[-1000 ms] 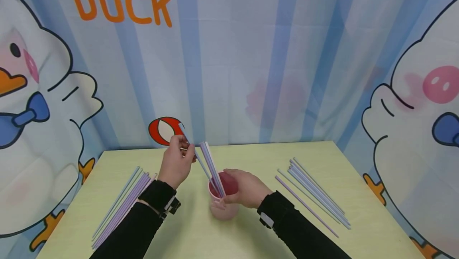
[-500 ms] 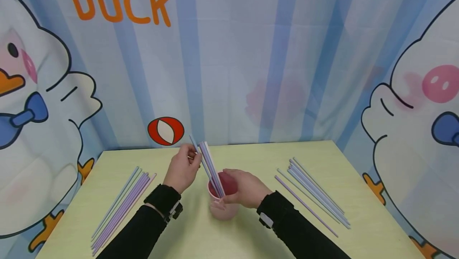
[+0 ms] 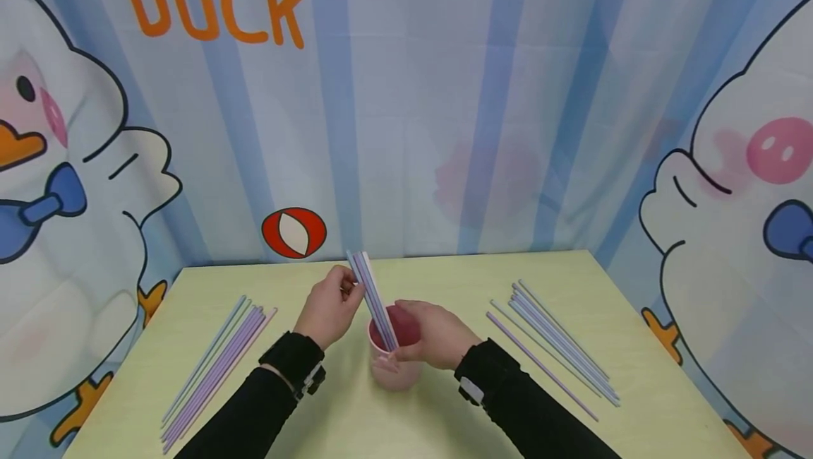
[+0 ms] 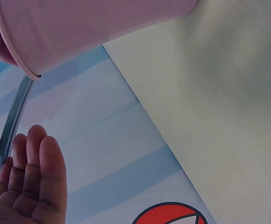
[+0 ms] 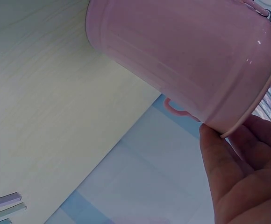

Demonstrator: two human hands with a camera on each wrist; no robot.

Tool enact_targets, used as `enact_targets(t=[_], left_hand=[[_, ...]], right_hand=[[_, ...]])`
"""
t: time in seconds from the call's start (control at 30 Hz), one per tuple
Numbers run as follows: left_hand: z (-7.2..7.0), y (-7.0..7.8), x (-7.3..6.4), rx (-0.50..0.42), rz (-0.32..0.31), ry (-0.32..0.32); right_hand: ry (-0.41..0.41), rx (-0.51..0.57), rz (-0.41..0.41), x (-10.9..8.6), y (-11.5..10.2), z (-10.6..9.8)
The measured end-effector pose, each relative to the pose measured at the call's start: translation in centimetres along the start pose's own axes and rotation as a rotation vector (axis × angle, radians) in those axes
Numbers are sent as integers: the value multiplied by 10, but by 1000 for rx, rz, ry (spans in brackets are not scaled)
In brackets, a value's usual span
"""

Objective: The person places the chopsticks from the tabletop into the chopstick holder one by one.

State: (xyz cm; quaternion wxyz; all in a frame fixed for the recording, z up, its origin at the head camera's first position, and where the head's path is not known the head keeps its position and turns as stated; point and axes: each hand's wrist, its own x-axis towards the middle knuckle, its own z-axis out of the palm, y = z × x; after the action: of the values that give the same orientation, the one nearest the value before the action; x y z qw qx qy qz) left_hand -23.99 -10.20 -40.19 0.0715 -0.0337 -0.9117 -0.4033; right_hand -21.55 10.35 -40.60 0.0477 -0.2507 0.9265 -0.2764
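Note:
A small pink metal pail [image 3: 396,376] stands on the table, holding several pale straws [image 3: 376,298] that lean to the left over its rim. My left hand [image 3: 330,307] is beside these straws, thumb and index finger pinching a blue straw [image 4: 15,107] whose lower end goes into the pail. In the left wrist view the other fingers are extended near that straw. My right hand [image 3: 441,332] grips the pail's rim at the right, thumb outside and fingers over the edge, as the right wrist view shows; a small loop [image 5: 175,108] sticks out from the pail's side.
A bunch of purple, blue and pink straws [image 3: 216,374] lies on the table's left. Another bunch of mostly blue straws [image 3: 565,342] lies on the right, with a purple straw [image 3: 540,364] beside it. A printed curtain [image 3: 406,106] hangs behind the table [image 3: 470,279].
My left hand has moved down and to the right, lowering the blue straw into the pail until its top is about level with the others. The right hand and pail have stayed put.

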Motion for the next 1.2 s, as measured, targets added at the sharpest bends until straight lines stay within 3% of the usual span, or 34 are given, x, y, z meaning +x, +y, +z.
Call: enact_targets(t=[0.4, 0.6, 0.8, 1.2], left_hand=[[0, -2, -4, 21, -5, -4], [-4, -15, -7, 80, 11, 0], [-20, -42, -11, 149, 18, 14], [-63, -120, -18, 391, 27, 34]], right_hand=[[1, 0, 2, 0, 0, -1], [1, 8, 1, 0, -1, -1], [8, -4, -24, 1, 0, 0], [13, -13, -36, 1, 4, 3]])
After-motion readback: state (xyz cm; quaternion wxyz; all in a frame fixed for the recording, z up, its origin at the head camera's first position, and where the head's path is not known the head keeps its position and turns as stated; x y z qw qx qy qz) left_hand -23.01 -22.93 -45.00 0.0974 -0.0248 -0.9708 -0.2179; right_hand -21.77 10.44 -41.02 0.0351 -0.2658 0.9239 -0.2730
